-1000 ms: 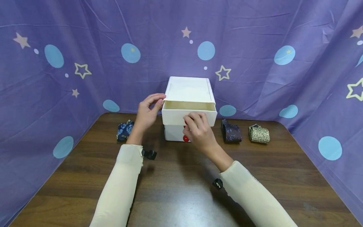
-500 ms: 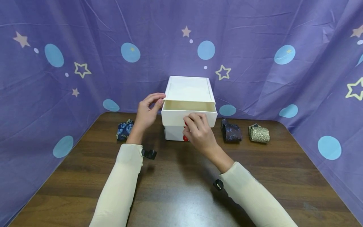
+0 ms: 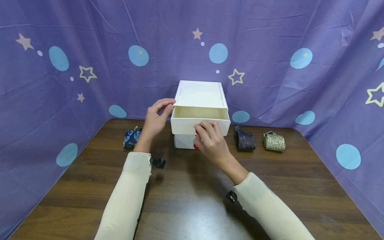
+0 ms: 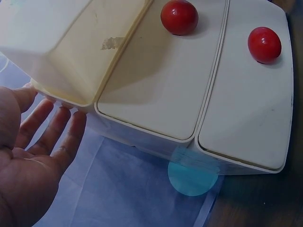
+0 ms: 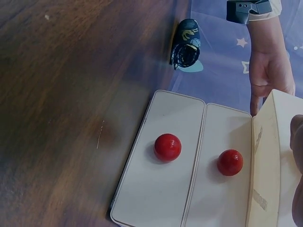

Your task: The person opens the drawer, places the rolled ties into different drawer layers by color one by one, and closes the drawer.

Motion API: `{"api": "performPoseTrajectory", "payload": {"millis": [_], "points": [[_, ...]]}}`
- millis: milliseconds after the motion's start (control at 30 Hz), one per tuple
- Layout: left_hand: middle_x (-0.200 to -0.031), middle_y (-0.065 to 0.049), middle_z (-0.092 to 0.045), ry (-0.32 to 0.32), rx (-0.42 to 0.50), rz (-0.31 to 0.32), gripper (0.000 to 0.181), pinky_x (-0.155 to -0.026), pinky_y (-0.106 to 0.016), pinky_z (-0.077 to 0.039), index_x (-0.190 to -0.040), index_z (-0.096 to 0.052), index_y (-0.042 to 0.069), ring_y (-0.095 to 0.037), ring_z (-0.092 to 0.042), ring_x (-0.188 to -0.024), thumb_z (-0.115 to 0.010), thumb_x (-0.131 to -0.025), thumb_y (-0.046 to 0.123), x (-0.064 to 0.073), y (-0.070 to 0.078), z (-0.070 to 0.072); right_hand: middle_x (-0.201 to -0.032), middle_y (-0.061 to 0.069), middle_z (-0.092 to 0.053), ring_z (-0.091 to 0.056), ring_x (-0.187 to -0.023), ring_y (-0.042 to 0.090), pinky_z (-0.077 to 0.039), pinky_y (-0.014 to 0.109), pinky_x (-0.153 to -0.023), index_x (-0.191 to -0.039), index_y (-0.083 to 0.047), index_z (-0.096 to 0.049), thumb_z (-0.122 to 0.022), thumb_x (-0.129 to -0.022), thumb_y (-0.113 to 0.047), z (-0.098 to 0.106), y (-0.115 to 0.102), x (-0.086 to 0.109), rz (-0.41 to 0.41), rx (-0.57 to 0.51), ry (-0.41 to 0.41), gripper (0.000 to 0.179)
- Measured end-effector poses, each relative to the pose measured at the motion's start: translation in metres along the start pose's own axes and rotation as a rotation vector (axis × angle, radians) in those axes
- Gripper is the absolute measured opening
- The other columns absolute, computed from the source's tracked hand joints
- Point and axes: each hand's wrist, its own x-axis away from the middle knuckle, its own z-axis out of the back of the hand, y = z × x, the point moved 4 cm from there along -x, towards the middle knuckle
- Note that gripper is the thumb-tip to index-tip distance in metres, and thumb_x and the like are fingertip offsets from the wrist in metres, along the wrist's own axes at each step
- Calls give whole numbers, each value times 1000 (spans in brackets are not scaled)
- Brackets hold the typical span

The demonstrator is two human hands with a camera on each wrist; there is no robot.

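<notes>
The top drawer [image 3: 183, 126] of the white cabinet [image 3: 199, 93] is drawn partway out, its red knob [image 3: 196, 132] apparently pinched by the curled right hand [image 3: 211, 139]; the cabinet's upper left edge is touched by the left hand [image 3: 155, 120], fingers extended. Both lower drawers [image 4: 151, 90] are closed. A blue floral necktie [image 3: 132, 137], a dark necktie [image 3: 245, 140] and a gold-flecked necktie [image 3: 274, 142] are rolled outside, on the wood-grain table [image 3: 186, 200]. Smooth, plastic-looking panels are fitted with glossy, rounded knobs [image 4: 179, 17].

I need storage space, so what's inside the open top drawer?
The top drawer shows only its pale inner surface; the cabinet top covers its back, the front panel its near floor.
</notes>
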Motion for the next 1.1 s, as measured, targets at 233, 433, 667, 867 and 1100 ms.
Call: {"api": "performPoseTrajectory", "payload": {"millis": [233, 433, 667, 867, 1100], "points": [[-131, -24, -63, -8, 2, 8, 25, -83, -17, -54, -123, -68, -11, -10, -60, -104, -59, -103, 3, 0, 0, 0, -100, 18, -65, -60, -92, 35, -53, 45, -83, -105, 7, -69, -64, -76, 8, 2, 0, -1, -5, 4, -19, 29], [-131, -23, -63, -11, -4, 17, 26, -84, -18, -55, -123, -68, -10, -10, -60, -106, -59, -103, 4, 0, 0, 0, -100, 18, -65, -60, -91, 36, -53, 45, -82, -106, 7, -69, -67, -75, 7, 2, -1, -1, 2, -4, -6, 31], [-131, -24, -63, -10, 0, 12, 25, -84, -17, -55, -123, -68, -11, -12, -61, -105, -59, -103, 3, 0, -1, 0, -100, 18, -65, -60, -90, 36, -53, 45, -82, -106, 8, -69, -65, -74, 8, 4, -2, 0, 3, -12, -12, 32], [-131, -24, -63, -14, 6, 11, 25, -85, -18, -55, -123, -68, -10, -14, -61, -107, -59, -103, 2, 1, 0, 0, -99, 18, -65, -59, -89, 36, -53, 45, -81, -105, 8, -69, -64, -75, 8, 6, -4, -1, 9, -13, -5, 30], [-131, -24, -63, -12, 11, 18, 25, -86, -19, -55, -123, -68, -10, -15, -61, -107, -60, -103, 3, 1, 0, 0, -99, 17, -65, -59, -89, 35, -52, 44, -81, -104, 7, -70, -63, -76, 7, 7, -5, -1, 10, -13, -7, 29]]}}
